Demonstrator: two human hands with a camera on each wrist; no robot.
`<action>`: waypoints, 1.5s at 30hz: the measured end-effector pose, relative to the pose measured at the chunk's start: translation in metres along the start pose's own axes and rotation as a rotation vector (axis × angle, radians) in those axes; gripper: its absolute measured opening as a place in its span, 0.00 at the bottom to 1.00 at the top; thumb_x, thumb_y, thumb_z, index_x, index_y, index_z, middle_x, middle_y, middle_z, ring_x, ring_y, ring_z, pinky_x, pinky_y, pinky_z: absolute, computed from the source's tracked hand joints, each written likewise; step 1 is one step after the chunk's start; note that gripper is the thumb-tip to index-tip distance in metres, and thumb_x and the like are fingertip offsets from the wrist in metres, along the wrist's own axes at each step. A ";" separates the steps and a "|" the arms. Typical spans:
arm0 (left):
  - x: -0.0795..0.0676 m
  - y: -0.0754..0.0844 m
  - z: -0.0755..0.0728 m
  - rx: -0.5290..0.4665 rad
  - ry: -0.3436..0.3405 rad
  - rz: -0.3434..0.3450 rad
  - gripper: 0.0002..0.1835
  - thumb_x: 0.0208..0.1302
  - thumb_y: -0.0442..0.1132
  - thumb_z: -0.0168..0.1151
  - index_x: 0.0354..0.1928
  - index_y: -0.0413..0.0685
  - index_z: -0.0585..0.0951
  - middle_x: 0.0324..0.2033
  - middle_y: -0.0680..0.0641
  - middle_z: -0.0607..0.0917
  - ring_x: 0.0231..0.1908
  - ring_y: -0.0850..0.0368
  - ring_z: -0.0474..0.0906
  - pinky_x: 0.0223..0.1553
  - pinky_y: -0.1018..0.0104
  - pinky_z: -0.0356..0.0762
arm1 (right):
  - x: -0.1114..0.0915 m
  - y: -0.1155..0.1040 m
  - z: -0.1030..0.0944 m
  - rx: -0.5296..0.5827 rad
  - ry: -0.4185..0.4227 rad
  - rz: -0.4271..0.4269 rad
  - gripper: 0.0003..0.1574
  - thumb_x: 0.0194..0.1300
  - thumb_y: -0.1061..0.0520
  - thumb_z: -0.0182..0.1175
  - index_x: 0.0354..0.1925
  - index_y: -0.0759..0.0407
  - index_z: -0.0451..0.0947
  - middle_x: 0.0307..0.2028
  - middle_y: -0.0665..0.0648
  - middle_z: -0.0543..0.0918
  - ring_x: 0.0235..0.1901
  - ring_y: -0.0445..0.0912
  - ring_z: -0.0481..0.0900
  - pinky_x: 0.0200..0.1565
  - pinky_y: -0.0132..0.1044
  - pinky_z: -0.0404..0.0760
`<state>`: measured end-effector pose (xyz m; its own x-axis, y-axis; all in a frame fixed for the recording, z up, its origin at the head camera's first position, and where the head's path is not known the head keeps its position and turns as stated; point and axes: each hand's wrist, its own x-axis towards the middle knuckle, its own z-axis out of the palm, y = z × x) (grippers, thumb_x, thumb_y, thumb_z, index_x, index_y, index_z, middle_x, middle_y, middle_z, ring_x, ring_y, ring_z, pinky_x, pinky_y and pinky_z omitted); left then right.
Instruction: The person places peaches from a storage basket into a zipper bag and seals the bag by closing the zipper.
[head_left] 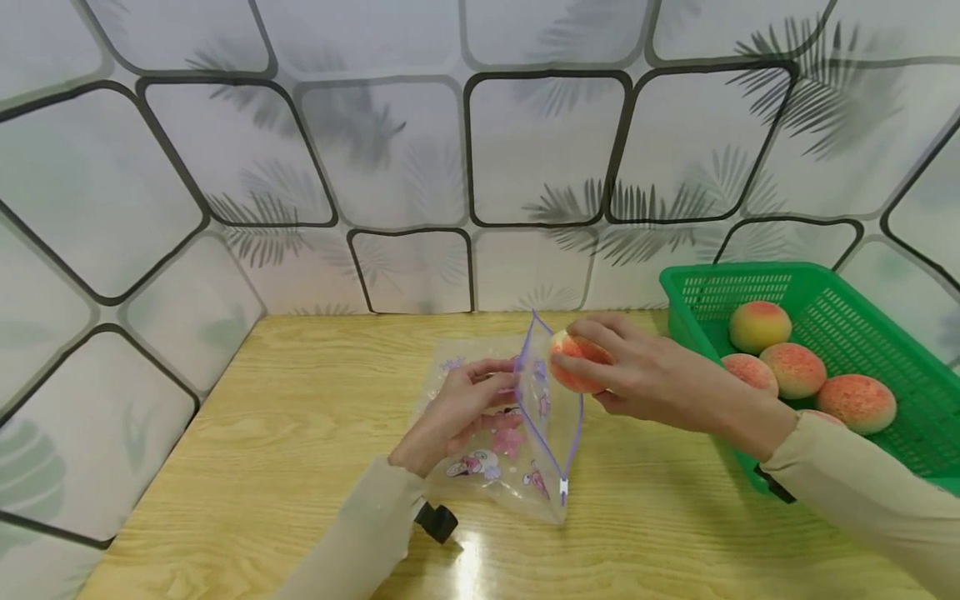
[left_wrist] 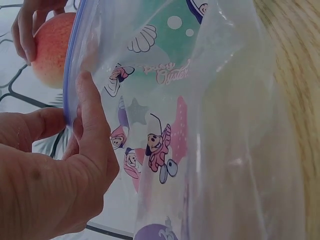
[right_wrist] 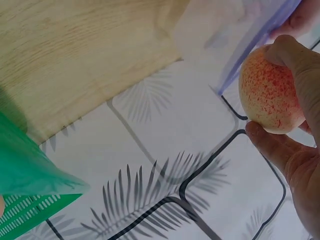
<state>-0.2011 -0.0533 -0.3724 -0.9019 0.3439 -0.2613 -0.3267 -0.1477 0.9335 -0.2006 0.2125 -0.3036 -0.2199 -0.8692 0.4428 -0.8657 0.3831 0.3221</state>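
A clear zip bag (head_left: 487,450) with purple edging and pink cartoon prints stands partly open over the table, its mouth facing right. My left hand (head_left: 465,408) pinches the near rim of that mouth between thumb and fingers; the left wrist view shows the thumb outside the purple zip strip (left_wrist: 75,60). My right hand (head_left: 637,367) grips a red and yellow peach (head_left: 576,362) at the bag's opening. In the right wrist view the peach (right_wrist: 270,92) sits between thumb and fingers, close beside the purple rim. Whether it touches the bag I cannot tell.
A green plastic basket (head_left: 686,333) at the right holds several peaches (head_left: 793,370). The wooden table (head_left: 285,450) carries the bag and ends against a patterned wall covering (head_left: 540,150). A white zip slider (head_left: 563,487) sits at the bag's lower corner.
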 end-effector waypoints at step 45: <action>-0.031 0.043 -0.011 -0.254 0.011 0.059 0.14 0.80 0.37 0.45 0.58 0.38 0.74 0.39 0.50 0.76 0.33 0.62 0.76 0.31 0.73 0.88 | 0.038 0.000 0.010 0.236 -0.648 0.435 0.52 0.56 0.32 0.72 0.73 0.49 0.70 0.62 0.65 0.79 0.52 0.60 0.84 0.47 0.60 0.87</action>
<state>-0.1908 -0.0801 -0.3266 -0.9242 0.3175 -0.2124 -0.3326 -0.3954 0.8562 -0.2136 0.1757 -0.2954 -0.7120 -0.6939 -0.1072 -0.6991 0.7149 0.0161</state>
